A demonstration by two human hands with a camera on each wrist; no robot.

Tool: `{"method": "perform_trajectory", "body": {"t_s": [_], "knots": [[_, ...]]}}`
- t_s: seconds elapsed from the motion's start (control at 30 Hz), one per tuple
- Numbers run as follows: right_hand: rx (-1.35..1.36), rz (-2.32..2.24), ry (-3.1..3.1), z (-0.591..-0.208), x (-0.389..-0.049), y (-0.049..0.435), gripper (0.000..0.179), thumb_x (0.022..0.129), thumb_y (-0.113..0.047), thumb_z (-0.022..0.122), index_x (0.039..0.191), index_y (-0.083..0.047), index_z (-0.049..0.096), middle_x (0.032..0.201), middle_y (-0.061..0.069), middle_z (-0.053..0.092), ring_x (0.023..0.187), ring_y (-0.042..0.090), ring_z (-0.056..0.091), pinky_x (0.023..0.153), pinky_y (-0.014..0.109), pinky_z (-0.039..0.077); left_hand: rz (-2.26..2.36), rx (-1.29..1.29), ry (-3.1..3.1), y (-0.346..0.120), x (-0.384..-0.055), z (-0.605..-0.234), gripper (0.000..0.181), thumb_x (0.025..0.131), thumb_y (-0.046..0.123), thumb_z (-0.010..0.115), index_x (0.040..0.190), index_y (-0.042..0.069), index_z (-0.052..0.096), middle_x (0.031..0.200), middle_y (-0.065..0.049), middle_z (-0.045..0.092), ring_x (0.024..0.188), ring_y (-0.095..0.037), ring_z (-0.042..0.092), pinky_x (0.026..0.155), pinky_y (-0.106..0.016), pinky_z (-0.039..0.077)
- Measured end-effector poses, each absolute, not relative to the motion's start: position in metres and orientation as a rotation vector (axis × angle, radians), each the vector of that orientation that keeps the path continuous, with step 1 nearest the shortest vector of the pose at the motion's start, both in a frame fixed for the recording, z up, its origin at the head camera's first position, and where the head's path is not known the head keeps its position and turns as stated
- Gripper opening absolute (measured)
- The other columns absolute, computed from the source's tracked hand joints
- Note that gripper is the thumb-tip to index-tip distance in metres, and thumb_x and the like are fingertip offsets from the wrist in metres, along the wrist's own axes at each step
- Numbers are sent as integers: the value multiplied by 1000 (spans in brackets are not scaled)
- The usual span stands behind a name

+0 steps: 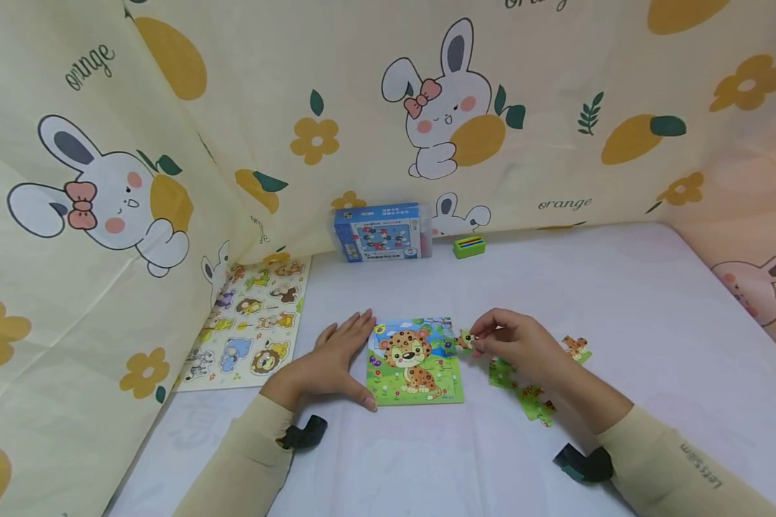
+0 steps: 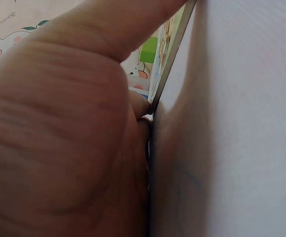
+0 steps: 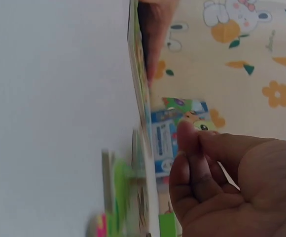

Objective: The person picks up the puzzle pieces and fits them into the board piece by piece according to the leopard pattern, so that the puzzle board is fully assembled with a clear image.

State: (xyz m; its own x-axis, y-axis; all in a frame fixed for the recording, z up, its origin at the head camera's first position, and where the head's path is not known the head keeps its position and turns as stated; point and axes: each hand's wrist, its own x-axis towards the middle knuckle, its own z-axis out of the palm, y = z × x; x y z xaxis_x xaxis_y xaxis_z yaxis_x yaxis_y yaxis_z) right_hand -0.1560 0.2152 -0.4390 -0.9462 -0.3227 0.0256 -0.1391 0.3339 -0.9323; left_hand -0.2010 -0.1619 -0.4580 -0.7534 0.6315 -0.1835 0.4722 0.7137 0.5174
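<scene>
A small square puzzle board [image 1: 415,362] printed with a spotted leopard cub lies flat on the table. Along its left edge rests my left hand [image 1: 332,365], fingers extended toward the top corner and thumb at the bottom corner. To the right of the board, my right hand [image 1: 520,343] pinches a puzzle piece [image 1: 463,339] between thumb and fingertips. That piece [image 3: 198,117] is raised off the table in the right wrist view, partly covered by the fingers. Loose puzzle pieces [image 1: 535,406] lie below and beside my right hand, some hidden under it.
A larger board with animal pictures [image 1: 236,359] lies at the left, against the patterned cloth [image 1: 265,108]. At the back stand a blue box [image 1: 381,233] and a small green block with coloured stripes [image 1: 469,247]. Black devices sit at both wrists.
</scene>
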Motion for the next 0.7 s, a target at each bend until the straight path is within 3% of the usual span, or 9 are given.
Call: {"method": "perform_trajectory", "body": {"t_s": [0.37, 0.7], "knots": [[-455, -1665, 2360, -439, -152, 193, 11, 105, -8, 74, 114, -2, 74, 95, 9, 76, 90, 32, 76, 82, 37, 63, 653, 871, 2570, -161, -200, -457, 152, 65, 68, 98, 176, 10, 12, 182, -2, 2, 166, -24, -6, 129, -57, -7], [-474, -1677, 2317, -443, -157, 152, 8, 103, -2, 75, 111, 0, 73, 94, 6, 75, 87, 28, 76, 80, 33, 62, 656, 867, 2567, -162, -199, -455, 151, 66, 68, 98, 176, 9, 13, 182, -3, 3, 166, -24, -6, 129, -57, -7]]}}
